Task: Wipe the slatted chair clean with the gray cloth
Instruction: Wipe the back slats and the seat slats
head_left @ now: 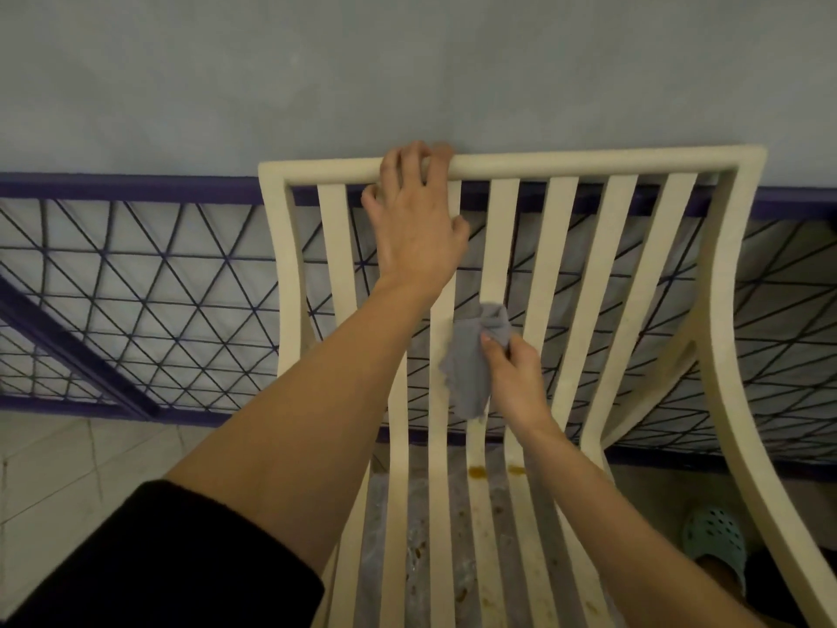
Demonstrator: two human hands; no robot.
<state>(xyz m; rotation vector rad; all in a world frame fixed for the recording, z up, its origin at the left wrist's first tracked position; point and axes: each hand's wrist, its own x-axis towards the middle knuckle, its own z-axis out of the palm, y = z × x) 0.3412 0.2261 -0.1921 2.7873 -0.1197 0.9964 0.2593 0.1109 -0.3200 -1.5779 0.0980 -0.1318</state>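
Backrest wipe in progress, mid-slat.

The gray cloth (471,364) was bunched against a central slat of the cream slatted chair (634,274), pinched shut in the right hand (514,378). The left hand (414,219) was clamped over the top rail. Risk: brown stains (476,470) on the seat slats below could smear if reached with a soiled cloth.

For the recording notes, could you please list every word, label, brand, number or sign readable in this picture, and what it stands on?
None: no readable text shows anywhere.
The slatted chair, the gray cloth, the black sleeve and the green clog carry no visible lettering or logo.
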